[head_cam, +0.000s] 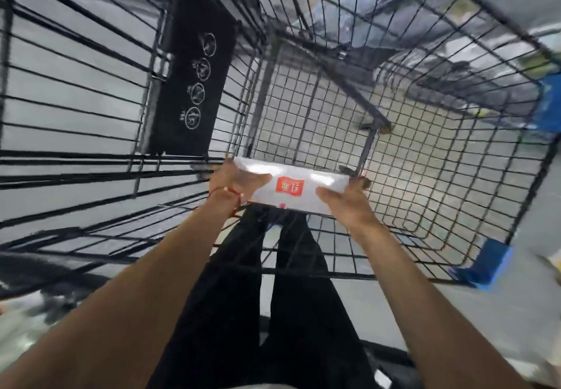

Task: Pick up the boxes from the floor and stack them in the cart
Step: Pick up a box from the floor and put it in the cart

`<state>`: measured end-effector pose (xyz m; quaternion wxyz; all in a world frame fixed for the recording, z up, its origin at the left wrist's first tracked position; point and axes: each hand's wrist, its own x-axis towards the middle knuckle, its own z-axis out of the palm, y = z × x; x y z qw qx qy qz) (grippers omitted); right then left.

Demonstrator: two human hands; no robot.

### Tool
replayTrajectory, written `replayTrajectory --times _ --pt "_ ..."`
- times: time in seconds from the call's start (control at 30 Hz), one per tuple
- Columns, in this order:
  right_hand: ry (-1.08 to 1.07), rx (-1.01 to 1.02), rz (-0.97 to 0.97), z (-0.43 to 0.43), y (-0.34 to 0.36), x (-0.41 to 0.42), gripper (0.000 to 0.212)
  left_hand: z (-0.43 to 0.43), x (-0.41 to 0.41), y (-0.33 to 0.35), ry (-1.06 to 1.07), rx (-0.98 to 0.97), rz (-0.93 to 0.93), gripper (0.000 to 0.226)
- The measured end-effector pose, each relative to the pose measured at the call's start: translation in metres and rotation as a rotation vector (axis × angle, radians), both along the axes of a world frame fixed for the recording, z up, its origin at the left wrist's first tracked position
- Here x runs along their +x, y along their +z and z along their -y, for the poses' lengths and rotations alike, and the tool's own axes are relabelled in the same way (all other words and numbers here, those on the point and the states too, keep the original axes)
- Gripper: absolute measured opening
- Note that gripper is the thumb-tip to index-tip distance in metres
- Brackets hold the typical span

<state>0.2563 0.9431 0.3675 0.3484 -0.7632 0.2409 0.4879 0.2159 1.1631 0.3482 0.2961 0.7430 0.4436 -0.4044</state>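
1 view: head camera is looking steeply down into the cart [303, 106] from just above its rim, wide-angle lens bowing the edges.

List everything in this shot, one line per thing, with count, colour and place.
box: one, white with a red logo, held over the cart basket
cart: one, black wire, fills most of the view
panel: one, black with four white round icons, on the cart at the left
corner guards: two, blue, on the cart's right side
floor: grey, under and around the cart
trousers: black, bottom centre
wrist thread: one, red, left wrist
left hand: grips the box's left end
right hand: grips the box's right end
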Motion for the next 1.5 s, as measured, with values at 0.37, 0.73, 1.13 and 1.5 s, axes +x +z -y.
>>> replayTrajectory --times 0.37,0.73,1.13,1.5 --pt "0.126 -0.049 -0.07 -0.008 -0.018 -0.008 0.075 -0.012 -0.006 -0.008 -0.071 0.041 -0.044 0.071" --pt "0.149 -0.025 -0.082 -0.016 -0.017 -0.021 0.076 -0.007 -0.006 0.011 -0.008 0.088 -0.052 0.054" --pt "-0.131 0.094 -0.038 -0.008 0.01 -0.018 0.03 -0.001 -0.005 0.054 0.007 -0.017 -0.005 0.066" --pt "-0.371 0.234 0.09 0.0 0.093 -0.011 0.027 0.012 -0.009 0.134 0.03 -0.22 0.264 0.049"
